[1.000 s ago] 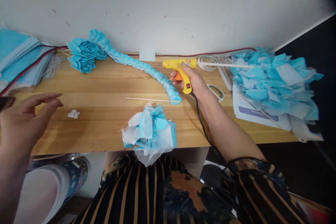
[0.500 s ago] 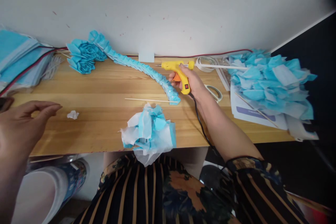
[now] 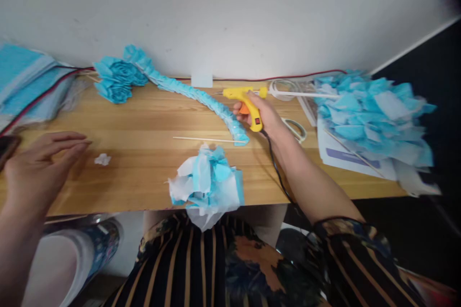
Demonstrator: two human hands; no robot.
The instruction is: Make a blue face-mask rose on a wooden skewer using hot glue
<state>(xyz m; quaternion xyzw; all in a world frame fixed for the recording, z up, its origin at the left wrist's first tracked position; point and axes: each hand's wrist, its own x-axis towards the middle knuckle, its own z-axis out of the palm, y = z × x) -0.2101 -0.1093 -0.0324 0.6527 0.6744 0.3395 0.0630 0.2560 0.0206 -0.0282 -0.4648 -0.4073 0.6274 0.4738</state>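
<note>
While we've got this pale wooden table [image 3: 137,177] in front of us, the biggest thing on it is the ruffled heap of blue and white fabric petals [image 3: 378,115] at the right end. Next comes the long, curving blue pleated garland [image 3: 190,91], running from a rosette cluster down towards the middle. Near us, a loose blue-and-white fabric clump [image 3: 207,177] overhangs the front edge, all floppy crumpled layers.

Our left hand [image 3: 45,163] is off at the left, fingers half curled with the thumb close to their tips; can't tell if anything thin is pinched there. Our right hand [image 3: 268,117] is wrapped snugly round the handle of a yellow plastic glue gun [image 3: 254,112], just above the garland's near end. It has an orange trigger, a small red switch and a metal nozzle pointing left. Then there's a thin pale stick [image 3: 201,139] and a crumpled white scrap [image 3: 103,159].

Hard to see: our forearms get cut off, our palm and fingers hide part of the grip, and that dark flat object [image 3: 7,148] at the left edge is cropped.
</note>
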